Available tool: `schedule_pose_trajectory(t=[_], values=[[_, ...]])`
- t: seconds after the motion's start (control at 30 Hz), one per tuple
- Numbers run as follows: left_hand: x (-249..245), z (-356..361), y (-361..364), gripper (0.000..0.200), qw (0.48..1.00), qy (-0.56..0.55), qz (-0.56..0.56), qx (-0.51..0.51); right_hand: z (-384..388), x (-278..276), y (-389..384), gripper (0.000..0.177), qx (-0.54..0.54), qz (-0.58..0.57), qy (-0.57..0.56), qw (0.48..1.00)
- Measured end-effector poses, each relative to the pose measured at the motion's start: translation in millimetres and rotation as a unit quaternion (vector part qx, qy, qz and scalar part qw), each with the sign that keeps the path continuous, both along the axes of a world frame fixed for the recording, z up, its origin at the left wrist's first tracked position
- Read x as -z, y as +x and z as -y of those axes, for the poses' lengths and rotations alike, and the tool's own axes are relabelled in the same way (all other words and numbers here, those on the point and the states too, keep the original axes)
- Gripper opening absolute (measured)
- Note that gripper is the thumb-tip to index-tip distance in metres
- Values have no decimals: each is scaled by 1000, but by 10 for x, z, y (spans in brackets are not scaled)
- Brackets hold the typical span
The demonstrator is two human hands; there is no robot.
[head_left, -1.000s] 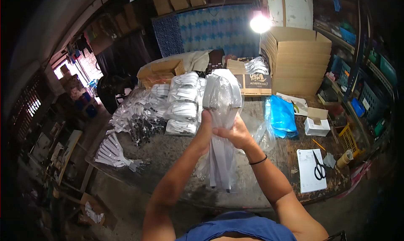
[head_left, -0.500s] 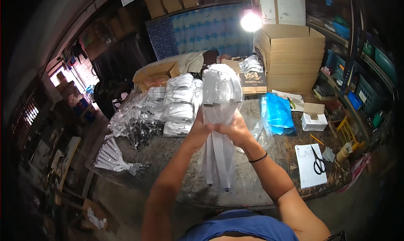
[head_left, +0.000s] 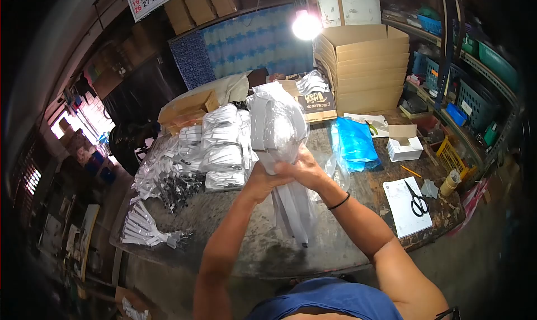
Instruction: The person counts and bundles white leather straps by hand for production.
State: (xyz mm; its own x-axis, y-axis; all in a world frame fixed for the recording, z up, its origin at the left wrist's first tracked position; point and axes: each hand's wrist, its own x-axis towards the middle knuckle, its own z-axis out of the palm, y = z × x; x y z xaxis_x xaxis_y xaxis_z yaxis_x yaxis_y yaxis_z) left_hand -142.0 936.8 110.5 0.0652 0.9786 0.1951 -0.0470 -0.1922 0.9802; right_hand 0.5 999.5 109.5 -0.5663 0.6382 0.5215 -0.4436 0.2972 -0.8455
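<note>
One crinkly, seemingly plastic bag point(head_left: 278, 124) between left hand point(head_left: 262, 181), right hand point(head_left: 306, 172)

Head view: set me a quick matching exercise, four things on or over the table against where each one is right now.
Things:
1. scissors
2. blue bag
3. clear bag of white strips
4. flat cardboard boxes

Places:
A. gripped by the left hand and right hand
B. stacked at the back, beside the lamp
C. lying on a sheet of paper
D. lying on the table, between the hands and the small white box

Pairs: 1-C, 2-D, 3-A, 4-B.
</note>
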Motion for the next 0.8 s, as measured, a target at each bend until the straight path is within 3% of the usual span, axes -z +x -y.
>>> schedule_pose_trajectory(t=[0.07,0.17,0.37,0.4,0.47,0.5,0.57,0.6,0.67,0.8], values=[[22,-34,14,63,1000,6,-2,-17,-48,-10,2,68,51,4,124,991],[39,-90,12,62,999,-9,45,-10,-30,-127,24,82,96,73,177,977],[220,-214,26,64,994,18,101,-42,-186,-124,-96,91,178,189,235,937],[239,-236,21,64,990,39,133,-42,-194,-186,-80,91,181,190,235,936],[224,-241,34,65,984,59,164,-42,-229,-329,-59,117,74,173,208,960],[181,-214,76,64,976,76,200,-38,-206,-377,-57,116,-13,107,113,988],[154,-231,127,64,966,93,238,-30,-112,-460,-27,112,-18,57,60,996],[148,-257,144,63,971,106,213,-33,-132,-431,-53,112,-16,58,60,996],[136,-276,159,61,974,121,188,-33,-177,-379,-108,105,107,80,109,985],[103,-237,142,57,979,97,176,-19,-182,-408,43,97,-1,124,58,991]])
